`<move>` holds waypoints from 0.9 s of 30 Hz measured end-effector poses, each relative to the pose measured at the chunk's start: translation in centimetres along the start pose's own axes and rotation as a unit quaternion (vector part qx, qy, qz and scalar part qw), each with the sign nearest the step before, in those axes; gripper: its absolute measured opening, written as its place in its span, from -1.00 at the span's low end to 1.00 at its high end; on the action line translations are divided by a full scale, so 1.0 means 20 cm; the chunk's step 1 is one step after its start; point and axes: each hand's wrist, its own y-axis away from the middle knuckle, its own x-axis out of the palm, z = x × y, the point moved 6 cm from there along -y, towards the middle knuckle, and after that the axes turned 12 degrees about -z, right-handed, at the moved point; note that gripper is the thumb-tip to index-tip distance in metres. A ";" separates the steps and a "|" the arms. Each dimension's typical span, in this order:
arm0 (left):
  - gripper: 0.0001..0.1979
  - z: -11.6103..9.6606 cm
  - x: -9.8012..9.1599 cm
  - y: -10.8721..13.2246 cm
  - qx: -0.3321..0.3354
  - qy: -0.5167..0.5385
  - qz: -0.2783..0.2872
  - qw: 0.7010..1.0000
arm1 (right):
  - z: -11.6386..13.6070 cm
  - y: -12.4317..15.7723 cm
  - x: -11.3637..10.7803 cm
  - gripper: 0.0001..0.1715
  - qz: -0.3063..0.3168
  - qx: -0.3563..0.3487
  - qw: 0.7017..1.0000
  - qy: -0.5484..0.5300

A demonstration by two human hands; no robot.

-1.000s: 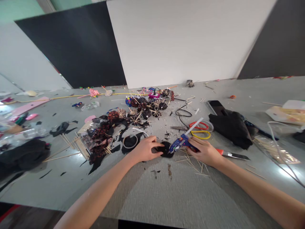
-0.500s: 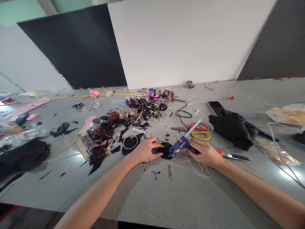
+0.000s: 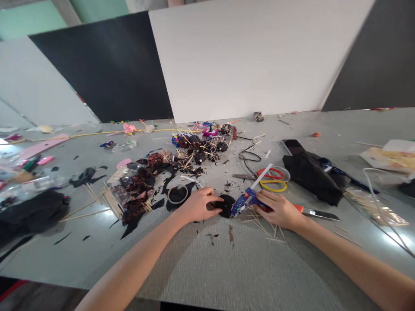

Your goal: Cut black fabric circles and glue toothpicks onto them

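Observation:
A blue glue gun (image 3: 245, 200) is gripped in my right hand (image 3: 275, 208), with a whitish glue stick (image 3: 263, 175) poking out of its back end. Its nozzle points down at the right edge of a round black fabric piece (image 3: 226, 206) on the table. My left hand (image 3: 203, 204) pinches that black piece from the left, thumb and fingers closed on its edge. A roll of tape (image 3: 177, 194) lies just left of my left hand. Thin wooden sticks (image 3: 259, 221) are scattered beneath the glue gun and my right hand.
Beyond my hands sits a heap of black balls with sticks (image 3: 194, 151). Scissors (image 3: 272, 179) with red and yellow handles lie behind the glue gun. To the right are a knife (image 3: 320, 214), black cloth (image 3: 311, 177) and a phone (image 3: 292, 147). Skewers (image 3: 110, 201) lie at left.
The glue gun has tilted slightly, its glue stick end shifting a little down and left. My left hand stays on the black piece, nearly still.

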 end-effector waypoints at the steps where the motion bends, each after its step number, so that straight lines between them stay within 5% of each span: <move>1: -0.64 0.00 0.00 0.00 0.000 0.000 -0.001 1.000 | 0.00 0.00 0.00 -0.73 0.000 -0.002 1.000 0.001; 20: -0.57 -0.04 0.00 0.00 0.024 -0.044 0.012 0.999 | -0.11 -0.07 -0.10 -0.58 0.014 0.099 0.989 0.110; 27: -0.56 -0.09 0.01 0.00 0.044 -0.074 0.035 0.996 | -0.22 -0.06 -0.03 -0.53 0.110 0.098 0.976 0.163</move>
